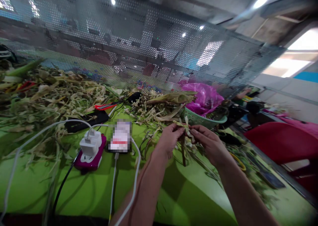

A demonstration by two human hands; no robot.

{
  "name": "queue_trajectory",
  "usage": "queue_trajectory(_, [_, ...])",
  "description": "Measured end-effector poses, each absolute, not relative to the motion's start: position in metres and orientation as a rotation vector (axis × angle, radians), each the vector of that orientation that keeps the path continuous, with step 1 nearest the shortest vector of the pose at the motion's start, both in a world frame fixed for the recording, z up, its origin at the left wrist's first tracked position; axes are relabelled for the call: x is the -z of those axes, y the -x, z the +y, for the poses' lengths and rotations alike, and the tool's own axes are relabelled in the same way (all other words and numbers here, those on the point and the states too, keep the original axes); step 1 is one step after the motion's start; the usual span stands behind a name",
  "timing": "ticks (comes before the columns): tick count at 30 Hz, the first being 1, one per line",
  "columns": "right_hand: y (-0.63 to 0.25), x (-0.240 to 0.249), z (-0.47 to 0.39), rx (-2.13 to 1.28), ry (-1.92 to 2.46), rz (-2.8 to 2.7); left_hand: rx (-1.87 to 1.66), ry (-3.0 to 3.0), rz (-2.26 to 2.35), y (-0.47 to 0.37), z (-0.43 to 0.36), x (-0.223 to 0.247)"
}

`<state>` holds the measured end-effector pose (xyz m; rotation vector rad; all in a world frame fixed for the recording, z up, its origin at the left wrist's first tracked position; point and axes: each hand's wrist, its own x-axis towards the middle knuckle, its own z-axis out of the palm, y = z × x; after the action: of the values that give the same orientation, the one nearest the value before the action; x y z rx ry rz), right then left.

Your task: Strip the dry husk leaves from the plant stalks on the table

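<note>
Near the middle of the green table (174, 199), my left hand (171, 137) pinches a pale strip of dried plant leaf (186, 126). My right hand (206, 140) closes on the same strip from the other side, fingertips close to those of my left hand. Leaf ends hang below the fingers over the table. Just beyond my hands is a light green basket (206, 121) with a pink plastic bag (205, 98) in it. A large dried husk (174, 98) lies on the leaf pile left of the basket.
A plugged-in phone (121, 136), a purple power strip (90, 158) and white cables lie to the left. Dried leaves (57, 100) cover the back left. A red-handled tool (105, 106) lies behind the phone. A perforated metal screen (129, 44) stands behind; a red chair (275, 141) is right.
</note>
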<state>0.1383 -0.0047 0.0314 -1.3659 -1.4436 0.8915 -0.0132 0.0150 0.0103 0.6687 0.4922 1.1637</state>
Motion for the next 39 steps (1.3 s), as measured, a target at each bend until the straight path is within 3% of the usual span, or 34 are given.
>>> queue_trajectory(11, [-0.142,-0.027,0.000,-0.682,1.423,-1.547,-1.132,-0.759,0.537,0.011,0.018,-0.003])
queue_trajectory(21, [-0.131,-0.034,0.001,0.050,1.389,-1.823,-1.122,-0.847,0.630,0.006,0.021,0.003])
queue_trajectory(25, [-0.129,-0.035,0.003,0.138,1.377,-1.852,-1.106,-0.931,0.646,0.005,0.024,0.008])
queue_trajectory(29, [-0.132,-0.032,0.007,0.026,1.371,-1.806,-1.114,-0.951,0.667,0.005,0.027,0.012])
queue_trajectory(35, [-0.138,-0.031,0.008,-0.669,1.401,-1.534,-1.143,-0.964,0.638,0.004,0.027,0.011])
queue_trajectory(39, [-0.136,-0.033,0.009,-0.825,1.360,-1.433,-1.112,-1.065,0.668,0.007,0.023,0.006])
